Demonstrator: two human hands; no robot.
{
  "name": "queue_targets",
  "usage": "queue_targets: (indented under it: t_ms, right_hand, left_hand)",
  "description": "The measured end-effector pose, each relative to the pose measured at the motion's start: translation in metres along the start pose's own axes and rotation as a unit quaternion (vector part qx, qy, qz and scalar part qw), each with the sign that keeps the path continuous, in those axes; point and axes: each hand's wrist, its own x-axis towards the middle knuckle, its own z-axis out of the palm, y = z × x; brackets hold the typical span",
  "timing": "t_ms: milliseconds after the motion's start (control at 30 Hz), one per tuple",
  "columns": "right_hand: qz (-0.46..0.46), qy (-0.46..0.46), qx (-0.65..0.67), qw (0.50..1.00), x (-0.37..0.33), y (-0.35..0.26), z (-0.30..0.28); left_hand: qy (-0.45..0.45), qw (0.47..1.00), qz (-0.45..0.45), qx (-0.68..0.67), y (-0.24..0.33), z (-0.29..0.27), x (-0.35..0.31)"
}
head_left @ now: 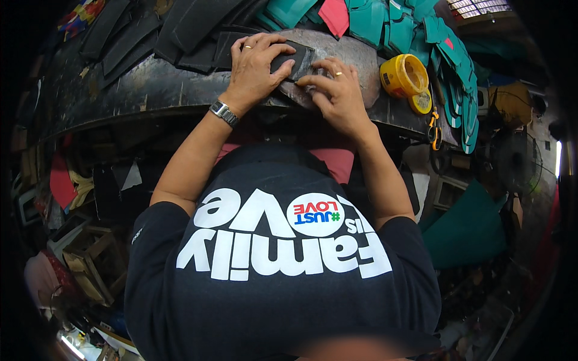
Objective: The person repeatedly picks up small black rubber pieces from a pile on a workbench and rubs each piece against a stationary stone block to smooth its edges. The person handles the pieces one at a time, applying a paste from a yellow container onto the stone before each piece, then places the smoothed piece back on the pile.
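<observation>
My left hand lies over a small flat black piece near the bench's front edge, its fingers bent on top and the thumb along the near side. The piece's right end looks wet or shiny. My right hand is at that right end, fingers apart and curved, with fingertips touching its edge and the worn slab beneath. The thumb hangs lower, and I see nothing held in this hand. Beneath both lies a rounded, worn grey-brown slab.
A yellow tub stands right of the slab, its round lid beside it. Orange-handled scissors hang at the bench edge. Black cut pieces lie at the left; green cut pieces heap at the back right. A fan stands at right.
</observation>
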Motion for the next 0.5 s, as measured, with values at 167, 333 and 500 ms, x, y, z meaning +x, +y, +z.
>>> queue_targets:
  t_ms: [167,333,500]
  right_hand:
    - [0.011,0.074,-0.003,0.997,0.025,0.005,0.019]
    - [-0.002,0.105,-0.158,0.982,0.043,0.012,0.025]
    - [0.038,0.144,-0.086,0.985,0.031,0.015,0.019]
  left_hand:
    - [0.005,1.000,0.005,0.001,-0.001,0.001,0.000]
    - [0.010,1.000,0.005,-0.001,-0.002,0.003,-0.001]
    - [0.032,0.999,0.009,-0.014,-0.002,0.005,-0.001]
